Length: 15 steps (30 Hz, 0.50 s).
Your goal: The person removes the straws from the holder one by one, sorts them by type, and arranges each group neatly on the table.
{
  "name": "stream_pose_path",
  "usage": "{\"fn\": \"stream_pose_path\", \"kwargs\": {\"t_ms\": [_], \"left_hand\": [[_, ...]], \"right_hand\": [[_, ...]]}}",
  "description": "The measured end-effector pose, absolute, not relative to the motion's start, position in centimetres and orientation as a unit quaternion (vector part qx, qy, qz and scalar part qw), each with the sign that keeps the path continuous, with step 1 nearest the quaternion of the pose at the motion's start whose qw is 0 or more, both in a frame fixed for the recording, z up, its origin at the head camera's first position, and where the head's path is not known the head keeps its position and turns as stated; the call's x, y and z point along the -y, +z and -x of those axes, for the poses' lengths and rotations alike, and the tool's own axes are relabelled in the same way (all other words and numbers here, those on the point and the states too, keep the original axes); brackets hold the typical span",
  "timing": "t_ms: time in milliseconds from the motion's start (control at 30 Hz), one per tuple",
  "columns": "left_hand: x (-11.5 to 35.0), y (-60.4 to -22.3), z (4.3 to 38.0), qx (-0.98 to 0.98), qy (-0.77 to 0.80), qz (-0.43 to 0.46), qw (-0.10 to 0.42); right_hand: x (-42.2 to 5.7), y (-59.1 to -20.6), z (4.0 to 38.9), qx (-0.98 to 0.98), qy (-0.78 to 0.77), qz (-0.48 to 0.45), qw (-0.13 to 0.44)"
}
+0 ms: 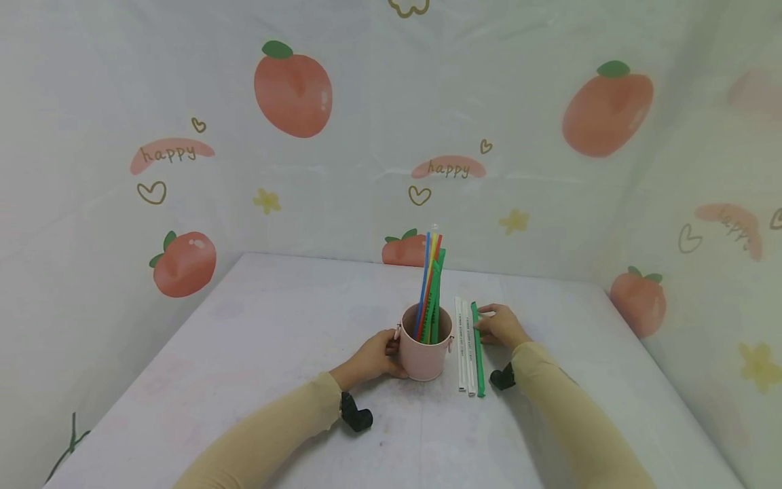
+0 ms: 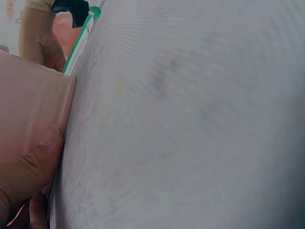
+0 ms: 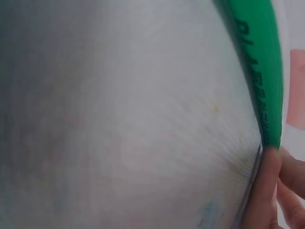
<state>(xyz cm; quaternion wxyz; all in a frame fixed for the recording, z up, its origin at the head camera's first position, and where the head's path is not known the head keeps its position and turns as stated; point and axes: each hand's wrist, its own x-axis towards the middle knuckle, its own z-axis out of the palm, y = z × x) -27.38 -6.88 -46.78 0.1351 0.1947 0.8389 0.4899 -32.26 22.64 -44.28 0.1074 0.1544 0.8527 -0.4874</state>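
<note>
A pink bucket [image 1: 421,360] with small side handles stands upright on the table, holding blue, yellow and red drinking straws [image 1: 425,272] and green-wrapped straws [image 1: 435,305]. My left hand [image 1: 373,356] grips its left side, with the thumb [image 2: 35,164] low against the wall. To the bucket's right, two white-wrapped straws [image 1: 467,360] and a green-wrapped straw [image 1: 478,360] lie side by side, pointing away from me. My right hand [image 1: 501,326] touches the far part of that lying green-wrapped straw from the right, its thumb and forefinger apart along the edge.
The white table [image 1: 293,299] meets a white cloth backdrop [image 1: 366,122] printed with peaches and hearts at its far side. Black wrist straps [image 1: 356,412] sit at both cuffs. A dark green twig-like shape [image 1: 72,441] shows at the lower left.
</note>
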Motion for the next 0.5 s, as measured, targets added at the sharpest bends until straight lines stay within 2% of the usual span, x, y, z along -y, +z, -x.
{"fn": "stream_pose_path", "kwargs": {"t_ms": [500], "left_hand": [[6.92, -46.67, 27.3, -0.838, 0.492, -0.192, 0.139]], "right_hand": [[-22.7, -44.33, 31.99, -0.864, -0.471, -0.151, 0.098]]}}
